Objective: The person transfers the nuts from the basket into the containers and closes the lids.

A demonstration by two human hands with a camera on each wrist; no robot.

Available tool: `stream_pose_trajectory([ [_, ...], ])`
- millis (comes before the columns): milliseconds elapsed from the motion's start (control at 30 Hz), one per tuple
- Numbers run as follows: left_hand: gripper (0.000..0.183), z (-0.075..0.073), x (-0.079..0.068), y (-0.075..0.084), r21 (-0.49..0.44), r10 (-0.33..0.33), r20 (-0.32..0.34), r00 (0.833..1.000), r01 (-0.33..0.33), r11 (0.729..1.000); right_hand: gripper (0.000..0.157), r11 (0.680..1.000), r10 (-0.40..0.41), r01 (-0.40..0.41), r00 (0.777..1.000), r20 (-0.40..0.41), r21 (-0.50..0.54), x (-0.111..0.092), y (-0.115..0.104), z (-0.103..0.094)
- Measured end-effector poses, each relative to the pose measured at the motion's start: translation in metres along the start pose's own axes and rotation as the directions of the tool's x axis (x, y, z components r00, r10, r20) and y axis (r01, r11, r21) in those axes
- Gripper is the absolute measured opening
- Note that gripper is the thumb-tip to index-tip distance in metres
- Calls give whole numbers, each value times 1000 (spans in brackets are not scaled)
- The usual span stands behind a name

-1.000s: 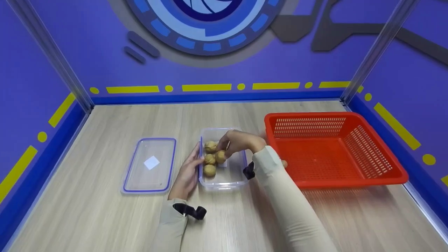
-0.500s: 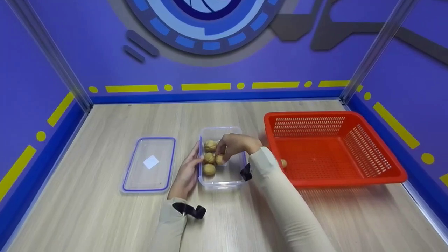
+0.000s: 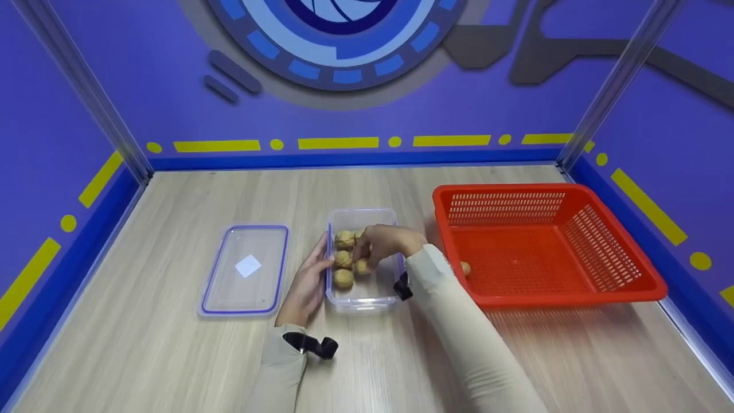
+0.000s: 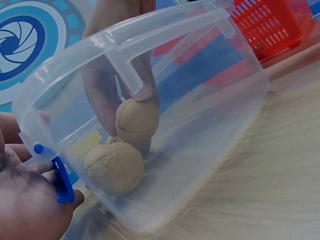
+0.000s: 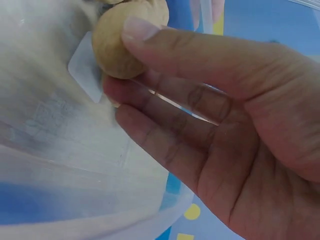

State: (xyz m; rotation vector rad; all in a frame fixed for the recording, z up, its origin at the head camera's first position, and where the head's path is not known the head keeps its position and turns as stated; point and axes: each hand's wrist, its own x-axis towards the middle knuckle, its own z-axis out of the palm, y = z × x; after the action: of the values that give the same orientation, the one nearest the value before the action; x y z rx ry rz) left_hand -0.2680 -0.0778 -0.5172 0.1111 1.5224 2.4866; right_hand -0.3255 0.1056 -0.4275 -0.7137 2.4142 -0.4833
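A clear rectangular plastic box [image 3: 367, 301] stands upright and open-topped on the bench [image 3: 172, 355]. Inside, three round, tan walnuts [image 3: 343, 279] line up along its left wall. Another seamed walnut [image 3: 362, 266], partly covered, is pinched just beside them.

A pale bench [image 3: 143, 355] with a wood-grain surface carries everything, its fine streaks running from the near side to the far side. Toward the left, a clear rectangular lid [image 3: 243, 292] with a blue-purple border lies flat on it. Near the middle stands a clear, open-topped plastic container [image 3: 370, 301], upright, with bare wood between it and the lid. On the right sits a wide red basket [image 3: 550, 300] with slotted walls, near the container but apart from it, a soft shadow falling on the wood along its near side.
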Motion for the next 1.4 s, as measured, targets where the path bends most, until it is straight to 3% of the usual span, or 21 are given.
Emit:
stream_pose_trajectory([
  [700,65,-1,2,-1,-13,-9,2,1000,9,1000,29,992,124,-122,992,40,-33,-2,-4,4],
  [1033,64,1,-1,1,6,-14,-12,1000,14,1000,35,997,83,-83,996,35,-6,-7,-7,-5],
  [1400,65,0,0,0,-11,-9,8,1000,9,1000,37,999,8,-9,999,-36,-35,-22,-6,-24],
])
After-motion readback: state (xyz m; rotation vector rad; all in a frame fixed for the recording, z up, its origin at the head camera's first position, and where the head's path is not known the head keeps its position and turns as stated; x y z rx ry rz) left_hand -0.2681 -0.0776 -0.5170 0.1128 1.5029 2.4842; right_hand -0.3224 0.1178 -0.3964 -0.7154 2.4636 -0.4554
